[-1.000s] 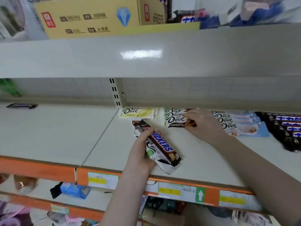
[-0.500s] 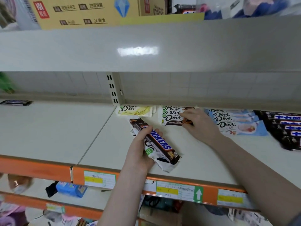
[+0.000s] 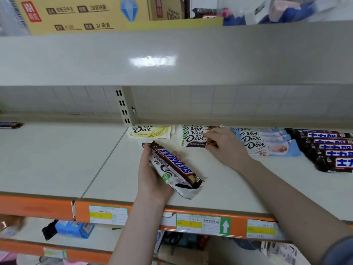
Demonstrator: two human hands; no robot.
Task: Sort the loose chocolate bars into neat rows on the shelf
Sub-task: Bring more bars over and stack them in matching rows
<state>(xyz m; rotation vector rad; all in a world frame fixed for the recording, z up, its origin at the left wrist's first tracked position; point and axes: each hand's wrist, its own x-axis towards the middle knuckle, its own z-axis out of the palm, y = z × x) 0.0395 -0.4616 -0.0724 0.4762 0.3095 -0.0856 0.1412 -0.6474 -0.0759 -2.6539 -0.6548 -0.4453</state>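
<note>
Chocolate bars lie across the cream shelf [image 3: 57, 165], and nearest its orange front edge [image 3: 34, 207] the left hand [image 3: 152, 180] grips a small bundle: a brown Snickers bar [image 3: 174, 165] on top of a white-wrapped bar [image 3: 172, 180], both angled with their far ends pointing toward the back left, thumb on one side and fingertips curled over the other. Paper price labels [image 3: 198, 223] are stuck along that front edge. Farther back, the right hand [image 3: 223, 148] rests on the shelf with its fingers curled onto the near end of a stack of white-and-brown Dove bars [image 3: 193, 136], pinching the front bar. Just left of that stack, against the back edge, sits a yellow Dove bar [image 3: 150, 131]. To the right, a fanned row of blue Dove bars [image 3: 267, 140] overlaps toward the front, and beyond it, at the right edge, a row of black bars [image 3: 328, 152]. One dark bar [image 3: 10, 124] lies alone at the far back left. Above, the upper shelf carries a yellow carton [image 3: 86, 14].
</note>
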